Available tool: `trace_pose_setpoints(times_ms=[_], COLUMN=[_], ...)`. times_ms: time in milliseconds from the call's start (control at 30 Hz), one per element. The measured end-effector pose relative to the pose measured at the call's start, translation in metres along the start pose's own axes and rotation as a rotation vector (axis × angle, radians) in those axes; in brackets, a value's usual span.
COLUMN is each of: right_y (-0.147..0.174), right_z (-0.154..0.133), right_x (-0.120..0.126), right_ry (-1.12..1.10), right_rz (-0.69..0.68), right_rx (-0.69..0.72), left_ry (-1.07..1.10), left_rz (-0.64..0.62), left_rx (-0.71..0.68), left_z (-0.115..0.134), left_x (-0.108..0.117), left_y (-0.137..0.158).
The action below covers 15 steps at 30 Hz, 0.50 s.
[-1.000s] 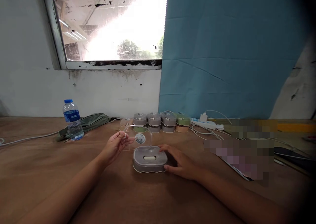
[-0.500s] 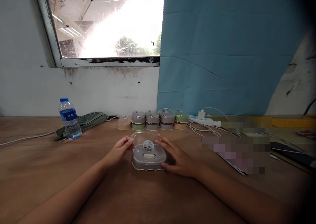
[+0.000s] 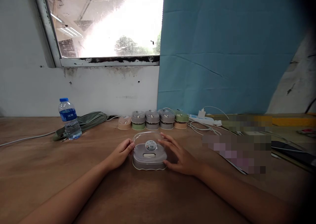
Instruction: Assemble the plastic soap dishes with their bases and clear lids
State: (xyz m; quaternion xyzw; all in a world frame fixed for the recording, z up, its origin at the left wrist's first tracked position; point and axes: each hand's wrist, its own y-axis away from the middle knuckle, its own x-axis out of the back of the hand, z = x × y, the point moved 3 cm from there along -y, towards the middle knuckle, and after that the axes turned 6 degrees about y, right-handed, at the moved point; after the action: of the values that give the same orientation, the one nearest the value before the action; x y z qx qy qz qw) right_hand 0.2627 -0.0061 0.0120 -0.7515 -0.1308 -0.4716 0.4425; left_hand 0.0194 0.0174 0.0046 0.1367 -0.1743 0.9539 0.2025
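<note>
One clear lid (image 3: 145, 138) with a round label (image 3: 150, 145) is held over a grey box (image 3: 149, 165) on the table (image 3: 138, 197). The left hand (image 3: 122, 154) pinches the lid's left edge; the right hand (image 3: 181, 159), fingers spread, is beside the lid, its thumb at the box's right side.

Pixelation (image 3: 237, 153) is masking worktop (image 3: 148, 197) at right; upper edge is cropping window (image 3: 106, 23); sticker (image 3: 150, 145) print is appearing illegibly small.
</note>
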Motion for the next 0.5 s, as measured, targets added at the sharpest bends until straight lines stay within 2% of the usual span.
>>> trace_pose_setpoints(times_ms=[267, 500], right_y=[0.0008, -0.0002], right_z=[-0.003, -0.0009], right_x=[0.0036, 0.0007], right_ry=[0.035, 0.016], right_rz=[0.088, 0.052], right_rx=[0.046, 0.011], left_ry=[-0.03, 0.101], left_rz=[-0.003, 0.006], left_rx=[-0.016, 0.025], left_z=[-0.0008, -0.0053], left_x=[0.0, -0.0001], left_y=[-0.0004, -0.0018])
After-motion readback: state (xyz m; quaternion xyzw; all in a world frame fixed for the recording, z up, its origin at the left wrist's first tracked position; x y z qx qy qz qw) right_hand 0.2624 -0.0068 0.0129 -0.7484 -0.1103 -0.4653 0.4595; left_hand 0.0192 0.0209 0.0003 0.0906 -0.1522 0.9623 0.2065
